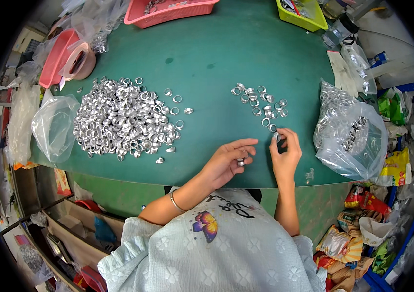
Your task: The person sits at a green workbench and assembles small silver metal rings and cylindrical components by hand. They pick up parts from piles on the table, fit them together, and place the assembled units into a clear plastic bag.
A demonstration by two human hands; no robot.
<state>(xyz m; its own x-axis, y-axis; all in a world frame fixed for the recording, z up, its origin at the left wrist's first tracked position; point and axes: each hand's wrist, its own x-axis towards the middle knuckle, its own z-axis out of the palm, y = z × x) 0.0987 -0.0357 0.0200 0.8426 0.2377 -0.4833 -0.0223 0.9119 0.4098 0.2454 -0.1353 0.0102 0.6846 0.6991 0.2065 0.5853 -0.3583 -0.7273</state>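
Observation:
My left hand (227, 160) is over the near part of the table, its index finger stretched out and the other fingers curled around a silver metal ring (240, 162); whether more rings lie in the palm is hidden. To its right, my right hand (286, 155) pinches another silver ring (277, 137) between thumb and fingers. Just beyond the right fingertips lies a small loose group of rings (266, 107). A large heap of similar rings (124, 117) covers the left part of the table, with several stray ones along its right side.
On the right of the green table (207, 73) lies a clear plastic bag of rings (336, 114), near white gloves (341, 73). Empty-looking clear bags (55, 129) and a pink cup (84, 65) stand left. Pink (173, 14) and yellow-green baskets (306, 19) stand at the far edge.

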